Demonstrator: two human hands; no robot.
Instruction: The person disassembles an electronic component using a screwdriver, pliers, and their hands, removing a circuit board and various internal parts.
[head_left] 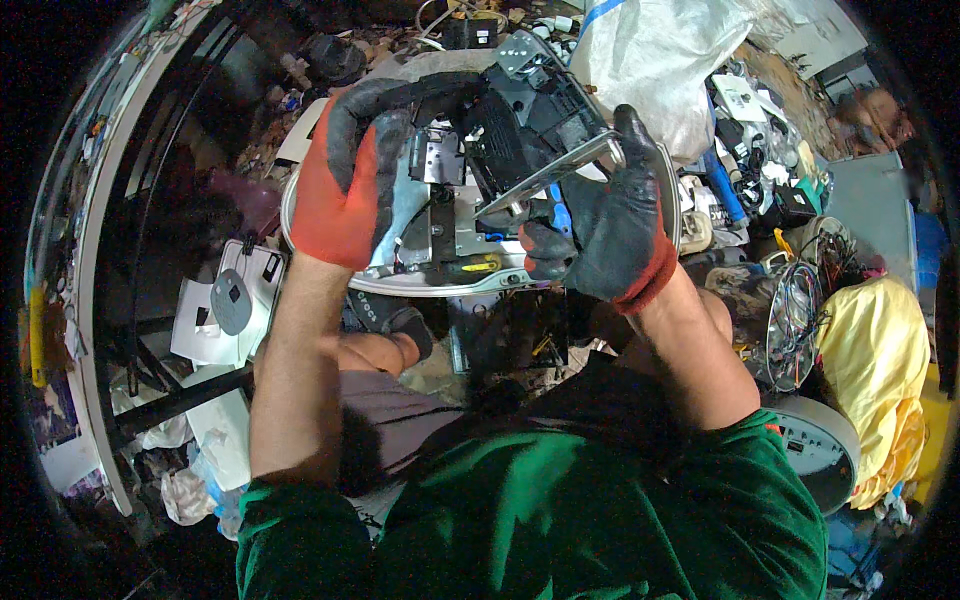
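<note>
Both my hands wear red gloves with black coated palms. My left hand [362, 165] curls its fingers over the far left side of a black plastic device chassis [540, 95] and grips it. My right hand [615, 215] is closed on the near right side of the chassis, by a shiny metal strip [560, 165]. The chassis is tilted above a round basin with a pale rim [450, 286]. A blue-handled tool [561, 210] shows beside my right fingers; whether they touch it I cannot tell. A yellow-handled tool [481, 266] lies in the basin.
A white sack [655, 70] stands beyond the basin. Piled electronic scrap [765, 150] and a blue cylinder [725, 188] lie to the right, with tangled wires [795, 330] and a yellow bag [872, 385] nearer. White plastic housings [225, 310] and a dark metal frame [170, 405] stand left.
</note>
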